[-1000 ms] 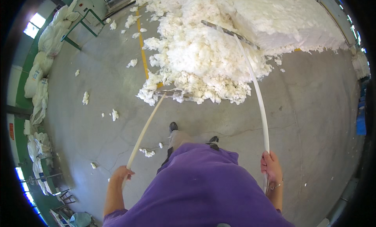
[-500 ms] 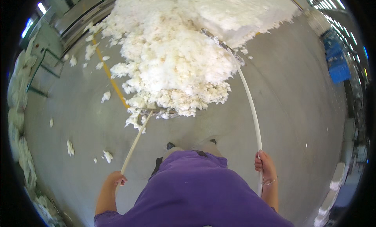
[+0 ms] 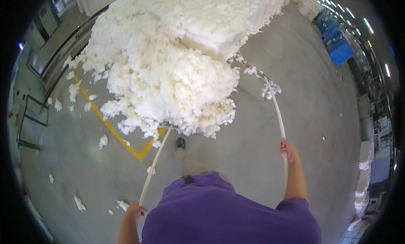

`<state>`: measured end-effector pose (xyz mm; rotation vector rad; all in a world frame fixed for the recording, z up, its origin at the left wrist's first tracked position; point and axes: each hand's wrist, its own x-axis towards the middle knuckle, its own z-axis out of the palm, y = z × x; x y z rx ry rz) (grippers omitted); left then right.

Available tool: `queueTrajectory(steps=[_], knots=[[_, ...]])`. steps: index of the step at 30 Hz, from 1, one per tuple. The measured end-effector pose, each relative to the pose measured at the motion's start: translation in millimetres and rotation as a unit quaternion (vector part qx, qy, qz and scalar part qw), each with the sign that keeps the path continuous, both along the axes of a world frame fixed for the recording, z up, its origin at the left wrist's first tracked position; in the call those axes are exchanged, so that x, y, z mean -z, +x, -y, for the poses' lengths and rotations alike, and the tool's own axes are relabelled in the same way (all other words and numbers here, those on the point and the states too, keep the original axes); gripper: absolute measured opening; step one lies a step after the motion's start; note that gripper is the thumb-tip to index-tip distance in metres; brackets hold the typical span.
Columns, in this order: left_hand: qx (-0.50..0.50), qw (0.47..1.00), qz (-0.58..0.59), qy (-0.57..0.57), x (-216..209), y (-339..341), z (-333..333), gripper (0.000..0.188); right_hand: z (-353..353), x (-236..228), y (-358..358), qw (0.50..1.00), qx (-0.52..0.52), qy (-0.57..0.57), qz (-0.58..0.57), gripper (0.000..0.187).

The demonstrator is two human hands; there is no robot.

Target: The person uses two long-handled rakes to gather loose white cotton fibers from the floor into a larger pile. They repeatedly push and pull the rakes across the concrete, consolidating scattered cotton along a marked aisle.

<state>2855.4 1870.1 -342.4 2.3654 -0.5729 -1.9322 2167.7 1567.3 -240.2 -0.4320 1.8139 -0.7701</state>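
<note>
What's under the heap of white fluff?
A yellow floor line and the pale pole in the left hand reach the near edge of the heap; whatever lies beneath is covered from view.

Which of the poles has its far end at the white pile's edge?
The left pole, in the left hand; the right pole, in the right hand, ends apart from the pile.

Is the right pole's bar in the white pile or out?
Mostly out: the bar shows over floor beside the pile, tufts clinging. Cannot tell whether its far end touches the pile.
</note>
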Motion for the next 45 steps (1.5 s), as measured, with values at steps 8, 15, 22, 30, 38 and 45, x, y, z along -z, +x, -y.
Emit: queueTrajectory(steps=[8, 15, 22, 30, 38, 45], knots=[[-0.086, 0.995, -0.032, 0.043, -45, 83, -18, 0.027, 281, 136, 20, 0.998, -0.031, -0.019, -0.058, 0.023], [-0.022, 0.987, 0.008, 0.156, -86, 143, 77, 0.03, 387, 250, 202, 0.723, -0.611, 0.152, -0.284, 0.01], [0.04, 0.992, 0.011, 0.122, -84, 193, 249, 0.021, 208, 258, 245, 0.723, -0.687, -0.022, -0.077, 0.015], [0.182, 0.983, 0.013, 0.001, -45, 216, 343, 0.026, 82, 159, 412, 0.916, -0.272, 0.249, 0.16, 0.015], [0.254, 0.961, 0.024, 0.104, 26, 240, 338, 0.025, 59, 156, 428, 0.936, -0.143, 0.226, 0.228, 0.019], [-0.028, 0.96, -0.178, 0.215, 116, 193, 353, 0.024, 203, 271, 313, 0.971, -0.112, 0.18, 0.107, 0.017]])
